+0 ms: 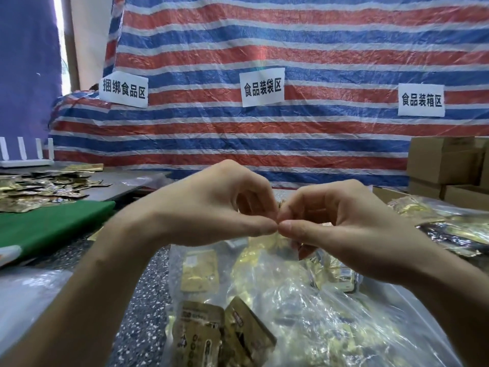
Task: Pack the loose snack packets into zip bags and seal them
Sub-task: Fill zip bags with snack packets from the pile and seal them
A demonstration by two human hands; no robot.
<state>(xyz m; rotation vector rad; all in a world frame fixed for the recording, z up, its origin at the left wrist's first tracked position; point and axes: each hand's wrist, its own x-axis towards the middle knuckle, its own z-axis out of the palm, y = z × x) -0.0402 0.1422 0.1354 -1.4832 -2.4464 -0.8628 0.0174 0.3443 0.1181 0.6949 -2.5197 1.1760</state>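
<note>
- Nearest the lens, the lower body of the clear zip bag (291,313) rests on the speckled counter (143,300). Gold snack packets (198,271) show through its film.
- From there the bag's long axis runs away from the viewer, rising to its mouth. The mouth points toward the far side and sits between the two hands.
- The left hand (211,207) and right hand (330,221) each have a grip pinching the mouth edge, thumb against curled fingers. The two thumb tips touch at the middle of the mouth.
- The zip strip is hidden under the fingers, so I cannot tell how much of it is closed.
- The strip appears to lie crosswise, left to right, square to the bag's long axis.
- With both pinches at the centre, each hand is nearer its own half. The press would likely run outward, the left hand leftward and the right hand rightward.
- A pile of loose packets (39,186) lies well apart on the far left, and filled bags (449,223) lie on the right.
</note>
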